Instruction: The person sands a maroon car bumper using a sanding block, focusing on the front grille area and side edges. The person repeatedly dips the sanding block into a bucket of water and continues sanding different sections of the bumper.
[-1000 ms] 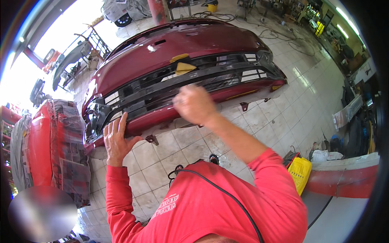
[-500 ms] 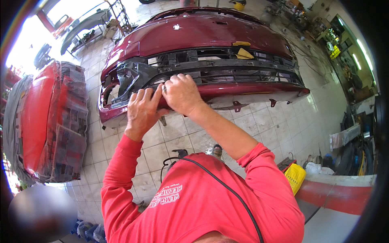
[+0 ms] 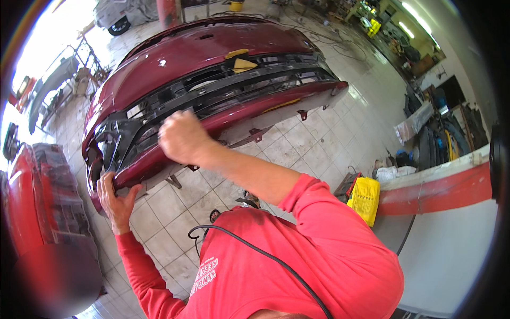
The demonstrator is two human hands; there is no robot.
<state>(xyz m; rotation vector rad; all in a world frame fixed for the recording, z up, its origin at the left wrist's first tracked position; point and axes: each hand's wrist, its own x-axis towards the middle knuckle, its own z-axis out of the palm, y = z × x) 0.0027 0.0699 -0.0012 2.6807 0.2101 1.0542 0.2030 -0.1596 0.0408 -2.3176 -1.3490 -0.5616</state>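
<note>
A dark red car bumper (image 3: 175, 63) with a black grille stretches in front of me. My left hand (image 3: 115, 201) is at its near left corner, fingers curled over the lower edge and thumb spread to the side. Above the bumper's lower lip, my right hand (image 3: 183, 137) is closed in a fist. Whatever may be inside that fist is hidden. A yellow cloth or sanding pad (image 3: 244, 65) lies on the grille, and a yellow strip (image 3: 237, 53) lies just above it.
On the left stands a bright red car part (image 3: 24, 204) partly wrapped in plastic. A black cable (image 3: 265, 249) runs across my red shirt. At right are a yellow container (image 3: 364, 201) and a red-and-white ledge (image 3: 435, 186). The floor is tiled (image 3: 183, 207).
My hands, close together before, are now apart: the left has slid to the bumper's left corner, the right is lifted off. The view has turned, shifting the bumper leftward.
</note>
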